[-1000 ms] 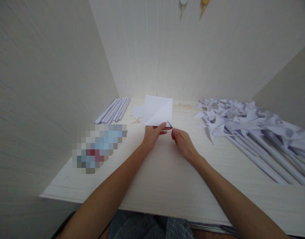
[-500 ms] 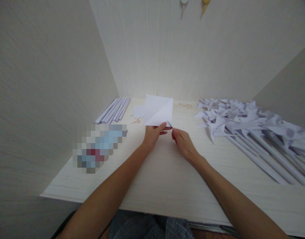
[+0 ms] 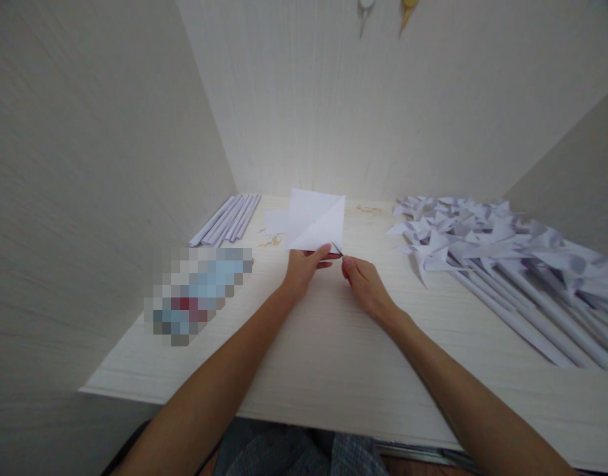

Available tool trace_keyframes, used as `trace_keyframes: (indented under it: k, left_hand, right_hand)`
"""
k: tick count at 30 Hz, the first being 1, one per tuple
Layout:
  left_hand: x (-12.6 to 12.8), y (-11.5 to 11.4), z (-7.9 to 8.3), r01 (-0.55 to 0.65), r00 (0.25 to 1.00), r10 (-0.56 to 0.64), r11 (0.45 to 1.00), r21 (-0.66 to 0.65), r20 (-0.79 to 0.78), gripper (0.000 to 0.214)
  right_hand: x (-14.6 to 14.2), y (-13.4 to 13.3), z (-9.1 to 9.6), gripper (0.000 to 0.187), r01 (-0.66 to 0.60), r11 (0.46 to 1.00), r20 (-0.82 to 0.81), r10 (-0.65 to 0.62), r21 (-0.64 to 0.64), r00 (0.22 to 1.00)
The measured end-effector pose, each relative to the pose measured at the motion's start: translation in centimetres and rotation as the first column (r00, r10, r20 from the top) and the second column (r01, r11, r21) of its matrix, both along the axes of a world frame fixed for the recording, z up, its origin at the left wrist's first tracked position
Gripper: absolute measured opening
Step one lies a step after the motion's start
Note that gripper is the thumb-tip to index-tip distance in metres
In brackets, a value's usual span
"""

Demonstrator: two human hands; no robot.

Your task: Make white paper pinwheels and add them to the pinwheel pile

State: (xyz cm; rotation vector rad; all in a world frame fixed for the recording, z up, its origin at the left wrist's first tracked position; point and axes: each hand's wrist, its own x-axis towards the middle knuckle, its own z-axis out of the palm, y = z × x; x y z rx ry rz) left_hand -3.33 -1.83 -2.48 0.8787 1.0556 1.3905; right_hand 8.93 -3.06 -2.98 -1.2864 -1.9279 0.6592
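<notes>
A square white sheet of paper (image 3: pixel 314 221) with diagonal crease lines is held up off the table. My left hand (image 3: pixel 303 268) pinches its lower edge between thumb and fingers. My right hand (image 3: pixel 364 281) is closed around what looks like a small pair of scissors (image 3: pixel 337 249), whose handles are hidden in the fingers. The thin dark blade points up and left at the lower right corner of the sheet. Whether the blade has cut into the paper is too small to see.
Several rolled paper sticks (image 3: pixel 227 219) lie at the back left. Behind the sheet is another white paper (image 3: pixel 274 222) near small tan rubber bands or scraps (image 3: pixel 273 240). A pixelated blue item (image 3: pixel 209 284) lies left. Paper pinwheels (image 3: pixel 443 248) are piled right. Walls enclose the table.
The blade has shifted very slightly up and left at the sheet's lower right corner. The sheet and my left hand have hardly moved.
</notes>
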Motion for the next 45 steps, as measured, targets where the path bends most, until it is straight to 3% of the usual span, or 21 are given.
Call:
trace_keyframes:
  k: [27,45]
  left_hand:
    - [-0.15,0.01,-0.06,0.013,1.0,-0.013,1.0,0.002,0.011,0.023]
    - [-0.11,-0.17,0.32,0.011,1.0,-0.011,1.0,-0.018,-0.003,0.012]
  right_hand:
    - [-0.07,0.03,0.07,0.037,-0.005,1.0,0.026,0.005,-0.018,1.0]
    - [-0.12,-0.08,0.11,0.037,0.013,1.0,0.039,-0.012,-0.012,0.999]
